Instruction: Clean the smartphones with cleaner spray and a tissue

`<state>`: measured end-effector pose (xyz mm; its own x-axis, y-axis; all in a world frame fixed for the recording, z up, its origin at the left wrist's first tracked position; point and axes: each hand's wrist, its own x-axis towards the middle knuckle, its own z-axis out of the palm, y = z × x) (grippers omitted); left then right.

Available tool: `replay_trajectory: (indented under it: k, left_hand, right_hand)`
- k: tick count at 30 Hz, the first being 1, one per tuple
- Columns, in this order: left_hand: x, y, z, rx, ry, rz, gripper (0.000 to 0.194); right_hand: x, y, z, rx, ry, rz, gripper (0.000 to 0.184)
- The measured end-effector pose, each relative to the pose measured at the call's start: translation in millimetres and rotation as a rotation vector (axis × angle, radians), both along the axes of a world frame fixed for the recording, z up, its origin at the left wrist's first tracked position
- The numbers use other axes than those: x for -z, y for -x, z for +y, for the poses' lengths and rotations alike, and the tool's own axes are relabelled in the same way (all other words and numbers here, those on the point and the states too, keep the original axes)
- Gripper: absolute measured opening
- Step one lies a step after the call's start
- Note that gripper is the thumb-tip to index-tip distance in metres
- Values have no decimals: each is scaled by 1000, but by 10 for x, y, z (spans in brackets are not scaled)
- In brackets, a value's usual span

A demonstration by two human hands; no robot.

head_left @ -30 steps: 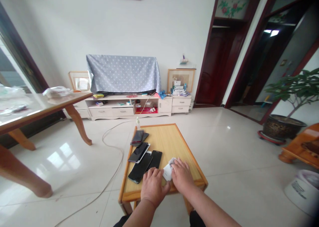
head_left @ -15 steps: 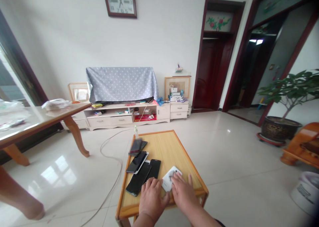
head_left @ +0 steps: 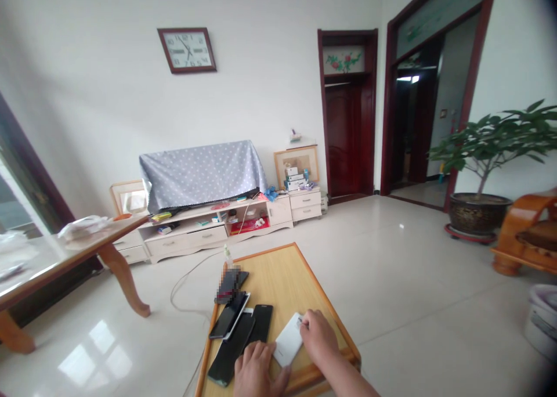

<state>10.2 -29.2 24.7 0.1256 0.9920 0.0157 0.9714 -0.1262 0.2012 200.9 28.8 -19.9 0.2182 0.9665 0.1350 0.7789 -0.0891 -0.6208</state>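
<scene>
Left thumb and forefinger grip the lower-left corner of a white smartphone (head_left: 288, 341), the left hand (head_left: 256, 369) coming in at the bottom center of the frame. The right hand (head_left: 319, 338), its fingers bent inward, touches the phone's upper right corner beside the camera (whether it pinches anything is too small to tell). The handset lies back up and slanted on the near part of a low wooden table (head_left: 285, 278), bottom center. Just to its left, dark-screened smartphones (head_left: 232, 347) overlap at the left edge, one resting partly on a white one. Beyond them are a dark item (head_left: 227, 285), blurred by pixelation, and a clear bottle (head_left: 227, 256) with a pale green top. In the middle left of the frame, a polka-dot cloth (head_left: 202, 176) drapes over a broad object on a white low cabinet (head_left: 213, 236). A wall clock (head_left: 187, 50) hangs at upper left, a dark red door (head_left: 343, 139) stands right of center, and a potted plant (head_left: 480, 211) occupies the right side, near a carved wooden seat (head_left: 522, 231).
</scene>
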Motion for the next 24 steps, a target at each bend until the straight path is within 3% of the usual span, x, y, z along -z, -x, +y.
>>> replay_trajectory:
  k: [7, 16, 24]
  left_hand:
    - [-142, -210, -20, -29, -24, 55, 45]
    - [-42, -278, 106, 105, -35, 211, 40]
    - [-21, -172, 142, 118, -103, 127, 35]
  right_hand:
    - [-36, -107, 2, 40, 74, 55, 9]
    - [-86, -218, 17, 44, 62, 129, 17]
    - [-54, -252, 108, 10, 22, 278, 21]
